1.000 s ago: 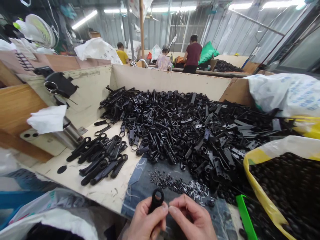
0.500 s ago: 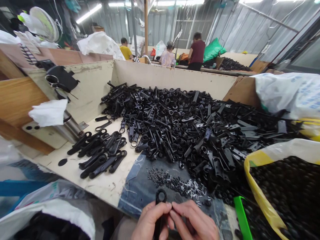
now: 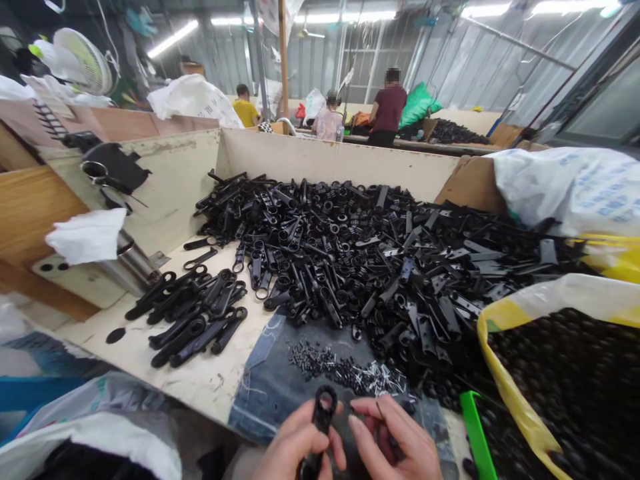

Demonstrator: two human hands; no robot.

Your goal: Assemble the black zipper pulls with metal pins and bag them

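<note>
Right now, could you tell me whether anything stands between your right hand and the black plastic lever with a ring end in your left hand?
Nothing visible does. Your right hand is apart from the black plastic lever gripped in your left hand, with only an open gap between them.

Long white ceiling lamps (image 3: 173, 39) make the whole room bright. The light comes down from them, so the shadows under the black parts (image 3: 350, 267) are small and soft. Right by the lamps, white glare hides the roof. Far below the lamps, the left hand (image 3: 295, 440) and right hand (image 3: 395, 443) look a little blurry. The metal walls (image 3: 475, 60) bend toward the picture's edges.
</note>
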